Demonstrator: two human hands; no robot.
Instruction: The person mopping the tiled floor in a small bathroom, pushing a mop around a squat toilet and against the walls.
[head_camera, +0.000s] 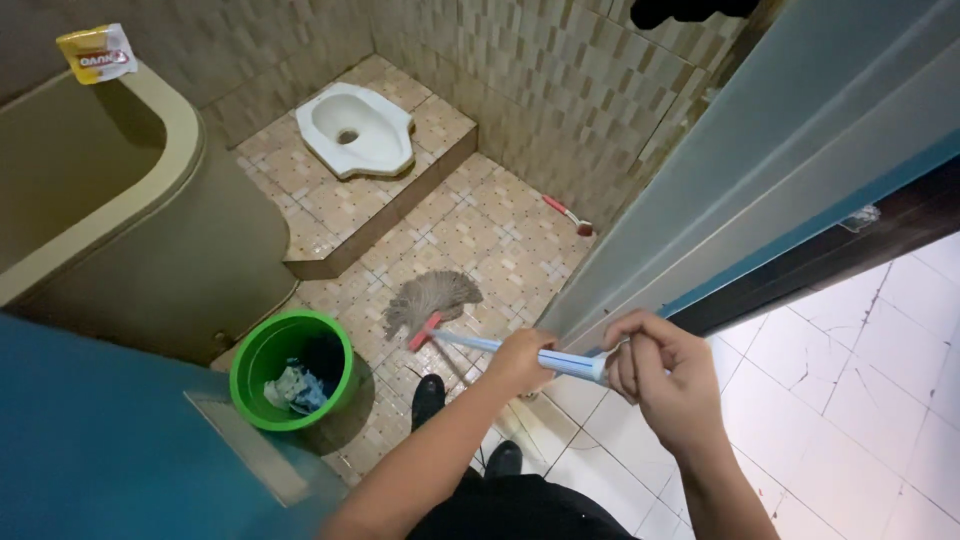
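Observation:
A string mop (432, 298) with a grey head and a red clamp rests on the patterned bathroom floor tiles (480, 235). Its pale blue handle (470, 343) runs back toward me. My left hand (520, 358) grips the handle lower down, and my right hand (660, 370) grips its upper end near the doorway. Both arms reach forward from the bottom of the view.
A green bucket (292, 368) with cloths inside stands left of the mop. A white squat toilet (352, 128) sits on a raised tiled step behind. A beige water tub (150, 190) is at left, a red-handled brush (567, 214) by the wall, an open door (760, 180) at right.

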